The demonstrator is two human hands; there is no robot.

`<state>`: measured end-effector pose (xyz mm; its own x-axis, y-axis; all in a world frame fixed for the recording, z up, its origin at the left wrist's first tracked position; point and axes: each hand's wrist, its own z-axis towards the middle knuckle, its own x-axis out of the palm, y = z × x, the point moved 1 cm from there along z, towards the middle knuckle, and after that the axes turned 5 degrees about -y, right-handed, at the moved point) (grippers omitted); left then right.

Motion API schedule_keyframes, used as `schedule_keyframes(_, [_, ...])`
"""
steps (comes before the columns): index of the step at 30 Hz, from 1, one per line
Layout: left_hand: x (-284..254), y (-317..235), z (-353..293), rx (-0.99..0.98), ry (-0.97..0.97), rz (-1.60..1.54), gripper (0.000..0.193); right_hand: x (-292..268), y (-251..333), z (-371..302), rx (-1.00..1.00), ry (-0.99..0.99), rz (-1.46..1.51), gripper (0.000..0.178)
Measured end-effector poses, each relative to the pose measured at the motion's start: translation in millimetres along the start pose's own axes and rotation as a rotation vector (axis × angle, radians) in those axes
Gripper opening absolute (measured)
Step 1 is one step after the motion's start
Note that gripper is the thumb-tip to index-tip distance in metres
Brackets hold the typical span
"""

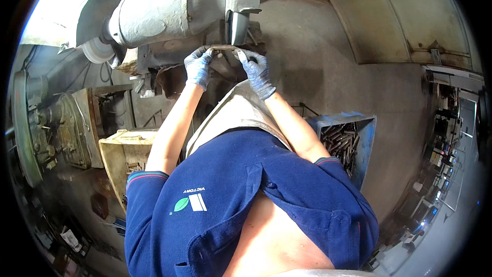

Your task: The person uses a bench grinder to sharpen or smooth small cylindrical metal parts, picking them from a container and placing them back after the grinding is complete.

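Around us is a workshop with a grey floor (379,92), where a blue bin (366,146) of metal pieces stands to our right and a grey grinding machine (159,15) ahead. Our gloved left hand (198,67) pinches one end of a slim metal rod (224,47) and our gloved right hand (256,73) the other, just below the machine's right end; whether it touches, we cannot tell. We'd do well to press lightly and evenly, keeping fingertips clear.
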<state>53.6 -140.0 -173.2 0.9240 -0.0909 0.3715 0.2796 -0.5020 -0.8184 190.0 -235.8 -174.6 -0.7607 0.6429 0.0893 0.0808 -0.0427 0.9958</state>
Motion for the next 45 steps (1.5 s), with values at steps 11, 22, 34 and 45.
schedule_keyframes(11, [37.7, 20.6, 0.9, -0.052, 0.006, 0.042, 0.012, -35.8, -2.9, 7.4, 0.098, -0.101, 0.103, 0.037])
schedule_keyframes(22, [4.4, 16.7, 17.4, 0.027, -0.052, 0.059, 0.011, -6.8, 1.9, 3.0, 0.168, -0.010, -0.045, 0.027])
schedule_keyframes(34, [-6.9, -13.9, -4.4, -0.002, -0.005, 0.037, 0.011, 12.9, 5.1, -6.1, 0.138, 0.023, 0.294, 0.013])
schedule_keyframes(45, [-16.4, -55.6, -79.0, 0.190, 0.300, 0.142, 0.019, -21.9, 84.2, -61.5, -0.677, 0.186, -0.344, 0.033])
